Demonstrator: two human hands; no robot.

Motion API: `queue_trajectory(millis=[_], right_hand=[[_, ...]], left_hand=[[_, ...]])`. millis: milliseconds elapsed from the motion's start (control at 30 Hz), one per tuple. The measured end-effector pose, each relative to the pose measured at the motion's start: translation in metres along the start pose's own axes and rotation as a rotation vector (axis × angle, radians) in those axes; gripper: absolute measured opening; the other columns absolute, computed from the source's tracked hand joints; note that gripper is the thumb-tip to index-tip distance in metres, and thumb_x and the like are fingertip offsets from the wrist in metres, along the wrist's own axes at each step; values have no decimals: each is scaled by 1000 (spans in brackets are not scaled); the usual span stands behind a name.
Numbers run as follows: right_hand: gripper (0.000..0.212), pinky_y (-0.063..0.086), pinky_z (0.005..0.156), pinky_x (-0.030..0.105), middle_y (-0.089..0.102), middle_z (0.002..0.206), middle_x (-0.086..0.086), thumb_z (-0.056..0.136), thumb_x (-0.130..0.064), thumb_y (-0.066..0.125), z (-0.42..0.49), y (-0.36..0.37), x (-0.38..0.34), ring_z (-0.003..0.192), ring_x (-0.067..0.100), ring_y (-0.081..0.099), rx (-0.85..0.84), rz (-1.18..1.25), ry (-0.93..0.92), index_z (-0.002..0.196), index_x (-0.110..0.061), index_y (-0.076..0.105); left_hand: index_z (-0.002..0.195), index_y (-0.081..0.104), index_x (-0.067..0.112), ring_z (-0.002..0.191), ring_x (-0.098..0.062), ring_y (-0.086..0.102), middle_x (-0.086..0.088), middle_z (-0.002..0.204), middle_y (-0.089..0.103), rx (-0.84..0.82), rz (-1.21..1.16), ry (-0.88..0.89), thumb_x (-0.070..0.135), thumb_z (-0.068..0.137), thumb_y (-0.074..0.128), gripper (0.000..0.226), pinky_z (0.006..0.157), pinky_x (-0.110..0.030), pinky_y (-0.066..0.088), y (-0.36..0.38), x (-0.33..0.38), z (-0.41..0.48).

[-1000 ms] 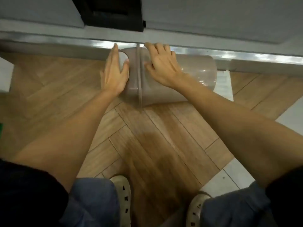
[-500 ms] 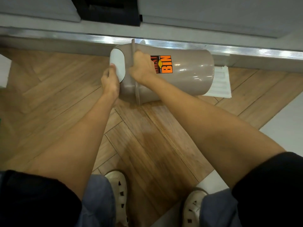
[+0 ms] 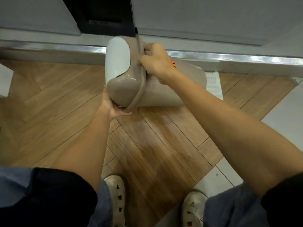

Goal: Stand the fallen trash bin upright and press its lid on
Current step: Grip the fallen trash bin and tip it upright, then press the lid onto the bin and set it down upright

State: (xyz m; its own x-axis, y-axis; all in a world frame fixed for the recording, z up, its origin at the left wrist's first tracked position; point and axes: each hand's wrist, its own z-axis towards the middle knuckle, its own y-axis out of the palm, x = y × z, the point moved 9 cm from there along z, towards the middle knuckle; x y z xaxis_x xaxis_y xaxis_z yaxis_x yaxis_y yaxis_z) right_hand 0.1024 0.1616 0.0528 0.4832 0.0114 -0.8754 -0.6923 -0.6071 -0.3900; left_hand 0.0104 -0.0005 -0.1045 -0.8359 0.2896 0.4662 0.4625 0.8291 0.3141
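A taupe plastic trash bin (image 3: 165, 94) is tilted, its top end raised toward me and its base still low by the wall. Its taupe lid (image 3: 126, 89) with a pale grey swing flap (image 3: 117, 60) sits on the bin's mouth. My left hand (image 3: 114, 107) cups the lid's lower edge from underneath. My right hand (image 3: 155, 61) grips the upper rim where lid and bin meet, covering most of an orange label (image 3: 172, 63).
A grey wall with a metal threshold strip (image 3: 229, 57) runs just behind the bin, with a dark opening (image 3: 101, 13) above it. A white sheet (image 3: 213, 84) lies on the wood floor under the bin's base. My two shoes (image 3: 116, 197) stand below.
The bin has rotated from lying flat to tilted, lid end lifted toward me. My left hand slid from the lid's face to under its lower edge. My right hand kept hold of the rim.
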Motion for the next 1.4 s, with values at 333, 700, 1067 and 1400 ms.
queue_trajectory(millis=[333, 700, 1067, 1400], right_hand=[[33, 19, 45, 20, 28, 56, 1, 83, 1, 52, -22, -87, 17, 43, 14, 25, 230, 440, 150, 61, -16, 34], [19, 32, 57, 30, 47, 57, 0, 78, -11, 46, -69, -134, 103, 58, 17, 41, 443, 485, 305, 59, -17, 47], [17, 35, 63, 32, 57, 77, -2, 86, -18, 44, -102, -131, 127, 78, 22, 45, 355, 466, 330, 78, -19, 60], [26, 50, 66, 34, 59, 81, 5, 90, -18, 36, -140, -146, 140, 71, 21, 59, 438, 372, 516, 102, -11, 58]], left_hand=[[100, 65, 18, 101, -35, 61, -13, 102, 65, -137, 336, 26, 47, 99, 40, 38, 82, -51, 51, 48, 53, -38], [134, 51, 12, 94, -31, 67, -12, 115, 65, -149, 523, 64, 36, 103, 47, 40, 51, -49, 60, 84, 25, -79], [117, 59, 25, 91, -23, 67, -4, 113, 68, -98, 543, 160, 36, 102, 51, 21, 52, -36, 59, 80, -3, -91], [122, 64, 24, 97, -25, 63, -12, 125, 66, -301, 906, 57, 35, 100, 54, 27, 89, -46, 54, 123, 36, -75]])
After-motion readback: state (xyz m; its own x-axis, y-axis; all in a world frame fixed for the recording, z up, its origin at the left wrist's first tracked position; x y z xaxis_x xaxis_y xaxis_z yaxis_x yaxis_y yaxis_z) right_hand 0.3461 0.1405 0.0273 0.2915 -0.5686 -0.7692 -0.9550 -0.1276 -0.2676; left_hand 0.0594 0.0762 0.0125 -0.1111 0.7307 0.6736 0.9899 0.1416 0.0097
